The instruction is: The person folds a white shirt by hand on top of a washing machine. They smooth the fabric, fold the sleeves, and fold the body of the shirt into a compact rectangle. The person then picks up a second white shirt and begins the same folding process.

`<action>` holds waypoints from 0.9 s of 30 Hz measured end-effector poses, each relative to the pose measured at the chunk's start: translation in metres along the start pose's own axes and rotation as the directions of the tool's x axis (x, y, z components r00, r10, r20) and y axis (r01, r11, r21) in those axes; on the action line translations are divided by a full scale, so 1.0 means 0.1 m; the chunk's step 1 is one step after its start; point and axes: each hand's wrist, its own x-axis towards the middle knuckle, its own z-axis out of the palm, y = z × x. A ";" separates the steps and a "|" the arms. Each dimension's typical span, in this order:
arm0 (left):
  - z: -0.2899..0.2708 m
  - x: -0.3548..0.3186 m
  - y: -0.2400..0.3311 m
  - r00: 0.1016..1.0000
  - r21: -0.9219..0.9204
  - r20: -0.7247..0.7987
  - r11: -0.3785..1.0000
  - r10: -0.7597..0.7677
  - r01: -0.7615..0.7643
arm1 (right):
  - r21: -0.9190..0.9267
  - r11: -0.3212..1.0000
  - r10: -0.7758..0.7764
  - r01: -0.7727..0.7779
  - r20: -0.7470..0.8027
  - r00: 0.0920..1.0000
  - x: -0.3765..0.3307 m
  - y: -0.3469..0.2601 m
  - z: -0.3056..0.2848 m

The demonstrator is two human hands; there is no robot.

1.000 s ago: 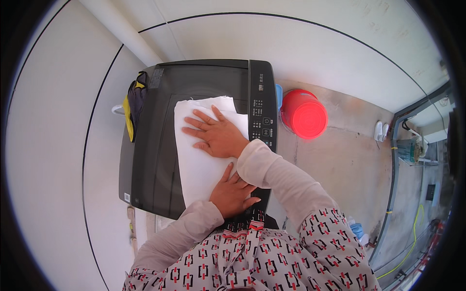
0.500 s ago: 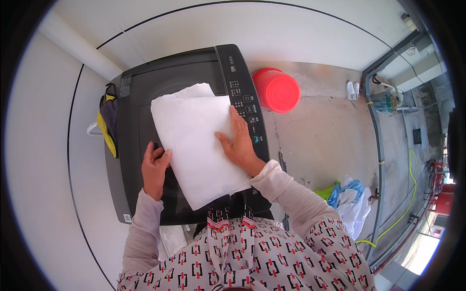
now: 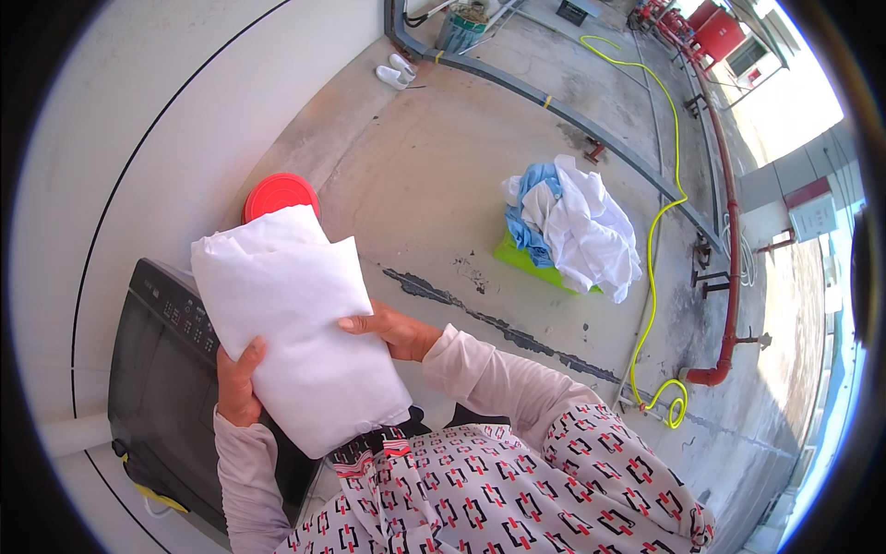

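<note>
A folded white cloth (image 3: 288, 323), thick with several layers, is held up in front of my body. My left hand (image 3: 241, 383) grips its left edge, thumb on top and the fingers hidden underneath. On the opposite edge my right hand (image 3: 392, 331) holds it the same way, its thumb lying over the fabric. Behind and below the cloth, to the left, stands a dark top-loading washing machine (image 3: 152, 369) with a control panel along one side. The cloth hides part of its lid.
A red bucket (image 3: 280, 194) sits by the wall. White and blue laundry (image 3: 586, 226) is heaped in a green basket (image 3: 528, 261) on the concrete floor. White shoes (image 3: 395, 73), a yellow hose (image 3: 676, 138) and a red pipe (image 3: 731, 277) lie farther off.
The cloth has been lifted off the washing machine lid, and both hands now grip its sides. My view has swung right, bringing the laundry heap nearer the middle.
</note>
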 end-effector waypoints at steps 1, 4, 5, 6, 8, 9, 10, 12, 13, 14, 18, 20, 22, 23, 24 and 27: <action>0.31 0.16 -0.01 0.996 0.014 0.071 0.998 -0.055 0.055 | 0.027 0.999 -0.033 0.034 -0.030 0.999 -0.31 -0.11 -0.26; 1.30 0.61 -0.23 0.957 0.012 0.230 0.984 -0.177 0.180 | 0.068 0.986 -0.137 0.154 -0.201 0.970 -1.17 -0.45 -0.79; 1.69 0.75 -0.34 0.942 -0.036 0.280 0.978 -0.187 0.205 | 0.081 0.982 -0.140 0.169 -0.281 0.949 -1.43 -0.57 -0.99; 2.06 0.89 -0.46 0.921 -0.082 0.335 0.968 -0.199 0.239 | 0.095 0.978 -0.140 0.186 -0.365 0.920 -1.65 -0.66 -1.22; 2.91 1.03 -0.58 0.868 -0.069 0.429 0.949 -0.251 0.308 | 0.154 0.957 -0.134 0.244 -0.511 0.849 -2.16 -0.86 -1.65; 3.26 1.11 -0.75 0.836 -0.039 0.474 0.942 -0.276 0.333 | 0.132 0.958 -0.143 0.253 -0.546 0.826 -2.41 -0.96 -1.85; 3.56 1.21 -1.02 0.799 -0.007 0.518 0.932 -0.306 0.361 | 0.112 0.959 -0.149 0.260 -0.583 0.798 -2.68 -1.03 -2.06; 4.36 1.25 -1.25 0.680 0.105 0.601 0.885 -0.420 0.454 | 0.082 0.956 -0.150 0.280 -0.685 0.713 -3.27 -1.08 -2.56; 4.70 1.21 -1.31 0.613 0.170 0.615 0.843 -0.495 0.510 | 0.072 0.959 -0.137 0.274 -0.729 0.671 -3.53 -1.05 -2.76; 4.92 1.37 -1.79 0.569 0.207 0.713 0.899 -0.409 0.387 | 0.081 0.950 -0.132 0.301 -0.769 0.625 -3.80 -1.04 -2.90; 6.22 2.28 -2.58 0.009 0.299 0.856 0.508 -0.518 0.808 | 0.051 0.851 -0.145 0.523 -0.934 0.327 -4.85 -0.75 -3.43; 6.88 3.05 -3.50 -0.046 0.414 0.735 0.394 -0.676 0.820 | 0.036 0.773 -0.108 0.633 -0.977 0.186 -5.22 -0.54 -3.60; 7.71 3.52 -3.90 0.286 0.601 0.739 0.789 -0.610 0.127 | 0.001 0.703 -0.046 0.712 -0.998 0.047 -5.47 -0.33 -3.67; 7.91 3.92 -4.32 0.332 0.487 0.869 0.750 -0.366 -0.447 | -0.001 0.683 -0.025 0.731 -0.999 0.021 -5.54 -0.30 -3.74; 8.40 3.94 -4.39 0.550 0.492 0.807 0.759 -0.215 -0.426 | -0.050 0.658 0.000 0.751 -0.998 -0.067 -5.58 -0.29 -3.75; 9.72 3.59 -3.66 0.738 0.853 0.446 0.490 -0.506 -0.180 | -0.115 0.552 0.175 0.826 -0.952 -0.250 -5.64 0.06 -3.78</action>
